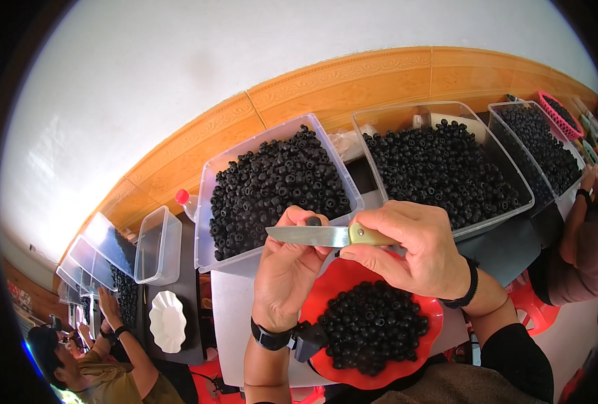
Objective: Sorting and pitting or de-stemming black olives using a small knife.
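Nearest the camera, a red plate [326, 286] heaped with small black ring-shaped pieces [369, 323] sits just below both hands. Above it, the left hand [287, 269] pinches one black piece [313, 221] at its fingertips, touching the blade of a knife [309, 236]. Fingers of the right hand [413, 249] are wrapped around the knife's pale green handle, blade pointing left. Beyond them stand clear plastic tubs [211, 182] full of the same black pieces, ranged along the wall.
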A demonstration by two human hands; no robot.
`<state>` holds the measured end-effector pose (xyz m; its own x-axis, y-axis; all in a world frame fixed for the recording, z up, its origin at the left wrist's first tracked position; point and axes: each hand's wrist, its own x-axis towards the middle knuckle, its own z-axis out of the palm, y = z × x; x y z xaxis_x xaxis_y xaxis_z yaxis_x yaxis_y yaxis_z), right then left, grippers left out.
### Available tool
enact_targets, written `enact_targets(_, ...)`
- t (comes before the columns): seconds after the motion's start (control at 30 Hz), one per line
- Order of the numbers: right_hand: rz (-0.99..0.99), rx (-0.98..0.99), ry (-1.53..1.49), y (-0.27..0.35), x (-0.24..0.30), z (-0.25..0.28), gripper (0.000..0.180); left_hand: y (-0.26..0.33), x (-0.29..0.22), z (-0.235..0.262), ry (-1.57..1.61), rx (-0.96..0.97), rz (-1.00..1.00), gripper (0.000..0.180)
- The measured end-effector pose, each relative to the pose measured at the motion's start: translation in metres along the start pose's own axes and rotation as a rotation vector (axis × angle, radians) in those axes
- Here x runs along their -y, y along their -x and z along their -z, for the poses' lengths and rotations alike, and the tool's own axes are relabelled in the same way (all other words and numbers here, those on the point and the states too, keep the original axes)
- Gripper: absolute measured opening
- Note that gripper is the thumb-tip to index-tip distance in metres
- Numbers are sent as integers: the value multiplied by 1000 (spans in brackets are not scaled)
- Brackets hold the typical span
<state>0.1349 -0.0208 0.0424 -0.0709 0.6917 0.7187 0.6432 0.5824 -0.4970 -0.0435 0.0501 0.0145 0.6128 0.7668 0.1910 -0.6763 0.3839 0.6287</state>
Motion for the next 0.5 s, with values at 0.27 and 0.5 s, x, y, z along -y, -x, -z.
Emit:
enact_targets(0.27,-2,-13,-83,0,-8,-6,26,0,-1,0,-4,-13,-5,13)
enact_targets(0.5,-7,-30,23,-2,-10,-2,23,2,-1,-4,-50,-41,-36,10)
